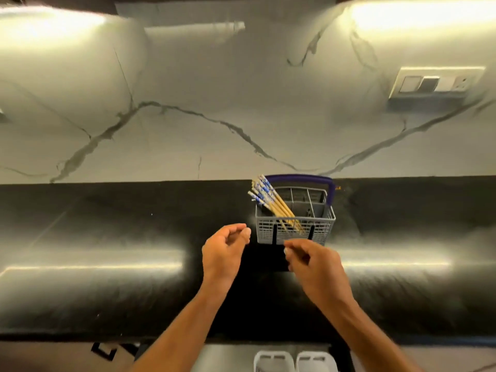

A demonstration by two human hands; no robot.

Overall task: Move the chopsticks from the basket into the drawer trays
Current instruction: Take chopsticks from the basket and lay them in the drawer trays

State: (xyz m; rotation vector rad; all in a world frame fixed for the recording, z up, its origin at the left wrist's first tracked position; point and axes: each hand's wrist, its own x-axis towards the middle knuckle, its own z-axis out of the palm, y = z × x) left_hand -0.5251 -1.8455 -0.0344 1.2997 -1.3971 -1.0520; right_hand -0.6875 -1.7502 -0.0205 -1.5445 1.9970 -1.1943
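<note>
Nearest edge: two white drawer trays (295, 361) side by side, partly cut off by the frame. Above the black counter (107, 237), left hand (224, 249) and right hand (312, 260) both hover loosely curled, holding nothing. Just beyond the fingertips stands the grey basket (295, 229) with a purple handle (300, 179). Chopsticks (271, 201) sit in its left compartment, leaning far-left, beyond both hands, untouched. Marble backsplash (214, 89) behind.
</note>
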